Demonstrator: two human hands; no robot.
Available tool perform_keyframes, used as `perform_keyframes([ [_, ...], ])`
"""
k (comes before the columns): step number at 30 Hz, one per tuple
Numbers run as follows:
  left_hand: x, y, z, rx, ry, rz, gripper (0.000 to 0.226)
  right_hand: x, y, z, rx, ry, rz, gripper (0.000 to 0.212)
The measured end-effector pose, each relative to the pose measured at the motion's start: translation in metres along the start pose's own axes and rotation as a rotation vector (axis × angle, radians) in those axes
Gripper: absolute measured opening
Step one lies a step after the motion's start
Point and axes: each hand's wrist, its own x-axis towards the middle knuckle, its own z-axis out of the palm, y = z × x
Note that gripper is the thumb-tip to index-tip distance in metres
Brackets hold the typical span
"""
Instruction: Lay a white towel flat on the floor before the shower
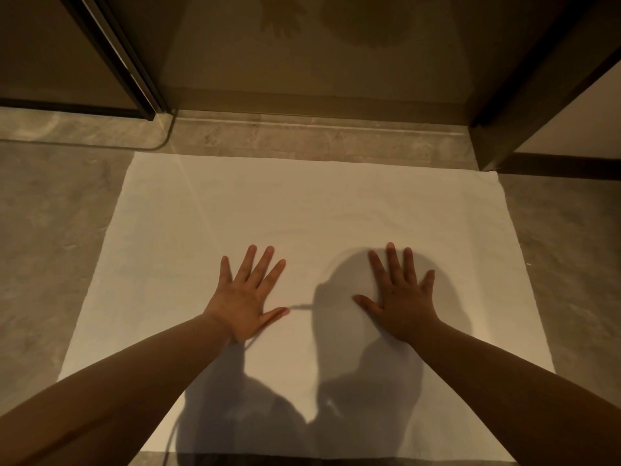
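Already the white towel [302,203] lies spread on the floor [50,230], far edge near the shower threshold [319,136]; left hand [247,297] and right hand [401,301] press flat, fingers splayed, grasping nothing.

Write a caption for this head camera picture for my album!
Left hand and right hand press flat on a white towel spread before the shower threshold.

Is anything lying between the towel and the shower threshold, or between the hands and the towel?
Nothing visible. The white towel lies spread on the floor just before the shower threshold, bare floor between. The left hand and right hand press flat directly on it.
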Motion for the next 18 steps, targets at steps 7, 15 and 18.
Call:
perform_keyframes([
  [7, -0.0012, 0.0031, 0.0002, -0.005, -0.003, 0.007, 0.083, -0.002, 0.0021, 0.0019, 0.0, -0.003, 0.002, 0.085],
  [15, 0.0041, 0.0027, -0.0027, -0.002, -0.008, 0.006, 0.082, 0.0018, 0.0044, -0.0028, -0.009, -0.011, 0.003, 0.085],
  [18, 0.003, 0.002, -0.0021, -0.003, -0.005, 0.01, 0.083, 0.0017, 0.0032, -0.0024, -0.012, -0.005, -0.003, 0.086],
])
